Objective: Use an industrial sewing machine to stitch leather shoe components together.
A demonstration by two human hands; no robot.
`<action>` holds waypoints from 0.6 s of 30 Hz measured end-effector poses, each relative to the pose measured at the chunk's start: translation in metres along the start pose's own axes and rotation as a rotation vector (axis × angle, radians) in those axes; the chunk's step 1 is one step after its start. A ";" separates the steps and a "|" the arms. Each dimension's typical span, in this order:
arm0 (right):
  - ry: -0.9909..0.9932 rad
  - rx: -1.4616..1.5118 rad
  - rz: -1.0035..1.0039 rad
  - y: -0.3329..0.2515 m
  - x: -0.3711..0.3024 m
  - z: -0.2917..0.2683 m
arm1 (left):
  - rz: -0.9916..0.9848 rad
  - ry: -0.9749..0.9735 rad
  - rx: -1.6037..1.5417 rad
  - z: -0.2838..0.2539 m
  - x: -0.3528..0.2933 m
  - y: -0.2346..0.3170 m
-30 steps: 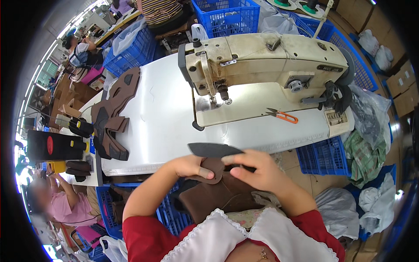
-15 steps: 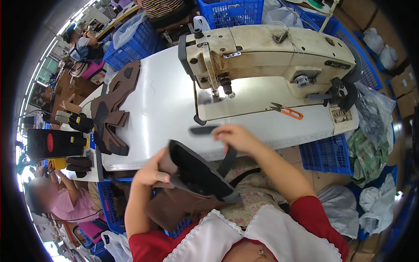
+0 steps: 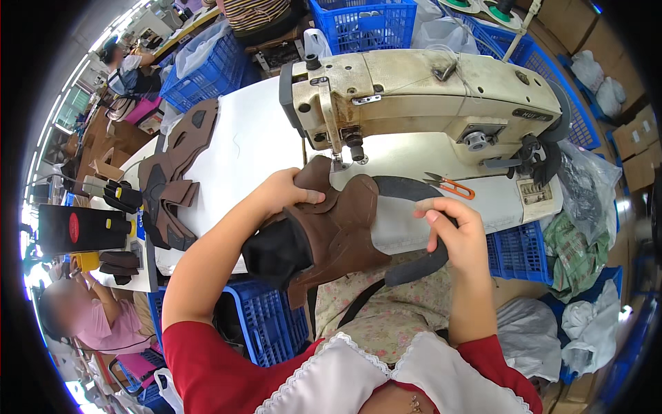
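My left hand (image 3: 293, 193) is closed on a brown boot upper (image 3: 341, 231), thumb on top. The upper has a black lining (image 3: 276, 252) showing at its left side. Its far edge lies close to the needle area of a cream sewing machine (image 3: 414, 100); whether it sits under the presser foot I cannot tell. A dark grey strip (image 3: 407, 188) curves from the upper's right side to my right hand (image 3: 452, 228). The fingers of that hand are bent around the strip, and its loose end hangs nearer to me.
Orange-handled thread snips (image 3: 452, 186) lie right of the strip on the white table (image 3: 252, 134). Stacked brown cut pieces (image 3: 176, 165) rest at the left. Blue crates (image 3: 265, 324) stand below the table edge and behind it. Two people sit at the far left.
The boot upper has turned over and moved forward from my lap to the machine's needle area. My left hand went with it, and my right hand has shifted rightward with the strip.
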State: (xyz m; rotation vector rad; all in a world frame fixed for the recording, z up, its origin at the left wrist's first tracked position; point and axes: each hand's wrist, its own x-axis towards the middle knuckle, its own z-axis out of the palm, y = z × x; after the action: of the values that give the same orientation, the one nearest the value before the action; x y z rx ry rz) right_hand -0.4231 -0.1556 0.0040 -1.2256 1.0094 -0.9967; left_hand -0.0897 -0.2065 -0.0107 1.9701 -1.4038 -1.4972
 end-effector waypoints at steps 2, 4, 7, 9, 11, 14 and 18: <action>0.004 0.013 -0.020 -0.003 -0.002 0.015 | -0.044 -0.019 0.092 0.001 0.012 0.000; 0.046 -0.026 -0.026 -0.005 0.000 0.031 | -0.029 -0.023 0.108 0.001 0.019 -0.003; 0.070 -0.202 -0.245 -0.013 0.000 0.044 | -0.009 -0.011 0.162 0.000 0.023 -0.009; 0.046 -0.318 -0.264 -0.021 -0.009 0.044 | -0.008 0.006 0.185 0.000 0.023 -0.012; -0.044 -0.432 -0.357 -0.024 -0.015 0.044 | -0.017 0.004 0.201 0.000 0.026 -0.014; -0.122 -0.414 -0.184 -0.006 0.000 0.055 | 0.013 0.017 0.206 0.001 0.029 -0.016; -0.173 -0.747 -0.249 0.027 0.029 0.066 | 0.020 0.028 0.209 0.001 0.031 -0.020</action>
State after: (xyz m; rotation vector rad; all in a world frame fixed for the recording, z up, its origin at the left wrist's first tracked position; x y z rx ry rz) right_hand -0.3510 -0.1650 -0.0207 -2.0547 1.1498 -0.6874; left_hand -0.0811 -0.2224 -0.0429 2.0812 -1.6214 -1.3563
